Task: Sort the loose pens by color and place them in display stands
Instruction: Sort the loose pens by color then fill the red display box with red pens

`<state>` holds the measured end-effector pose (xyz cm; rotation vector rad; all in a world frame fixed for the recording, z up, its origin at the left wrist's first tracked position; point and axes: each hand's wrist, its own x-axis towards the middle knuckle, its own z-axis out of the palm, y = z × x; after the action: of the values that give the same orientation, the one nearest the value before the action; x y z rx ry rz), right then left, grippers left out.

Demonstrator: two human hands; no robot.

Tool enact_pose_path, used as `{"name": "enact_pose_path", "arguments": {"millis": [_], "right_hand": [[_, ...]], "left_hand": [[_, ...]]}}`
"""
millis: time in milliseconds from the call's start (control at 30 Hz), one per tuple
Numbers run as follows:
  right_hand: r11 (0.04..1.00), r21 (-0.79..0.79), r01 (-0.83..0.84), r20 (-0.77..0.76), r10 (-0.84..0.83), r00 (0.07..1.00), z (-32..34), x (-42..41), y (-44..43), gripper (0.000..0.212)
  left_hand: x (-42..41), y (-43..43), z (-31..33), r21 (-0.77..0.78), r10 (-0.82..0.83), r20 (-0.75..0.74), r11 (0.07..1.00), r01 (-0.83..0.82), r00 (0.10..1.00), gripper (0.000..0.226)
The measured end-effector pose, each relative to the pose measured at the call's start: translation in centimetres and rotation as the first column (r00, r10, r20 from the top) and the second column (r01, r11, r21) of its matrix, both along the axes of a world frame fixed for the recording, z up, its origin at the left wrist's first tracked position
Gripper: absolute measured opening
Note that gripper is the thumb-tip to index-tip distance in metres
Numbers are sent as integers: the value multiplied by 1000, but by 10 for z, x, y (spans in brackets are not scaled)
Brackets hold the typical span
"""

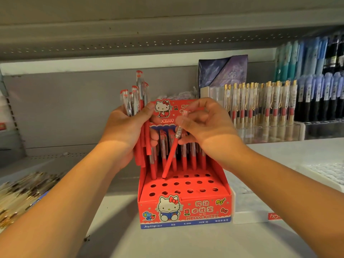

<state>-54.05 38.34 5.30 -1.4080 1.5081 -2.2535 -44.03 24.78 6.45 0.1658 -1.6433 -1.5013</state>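
Note:
A red cardboard display stand with a cartoon cat print stands on the shelf in front of me, its stepped top full of round holes. Several red pens stand upright in its back rows. My left hand grips a bundle of red pens with clear tops, held upright at the stand's left. My right hand pinches a single red pen, tilted, its tip touching a hole in the second row from the left.
A pile of loose gold-clipped pens lies at the left on the shelf. Clear stands with gold-clip pens and blue pens fill the right back. A white tray sits at the right.

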Motion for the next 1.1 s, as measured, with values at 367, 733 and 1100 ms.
{"name": "enact_pose_path", "arguments": {"millis": [367, 733, 1100], "right_hand": [[966, 67, 248, -332, -213, 919, -15, -9, -7, 37], [966, 190, 176, -430, -79, 899, -21, -4, -10, 28], [895, 260, 361, -650, -114, 751, -20, -1, -5, 17]], "left_hand": [[-3, -1, -5, -25, -95, -17, 995, 94, 995, 31], [0, 4, -3, 12, -159, -53, 987, 160, 986, 23], [2, 6, -3, -16, -207, -37, 978, 206, 978, 25]]}}
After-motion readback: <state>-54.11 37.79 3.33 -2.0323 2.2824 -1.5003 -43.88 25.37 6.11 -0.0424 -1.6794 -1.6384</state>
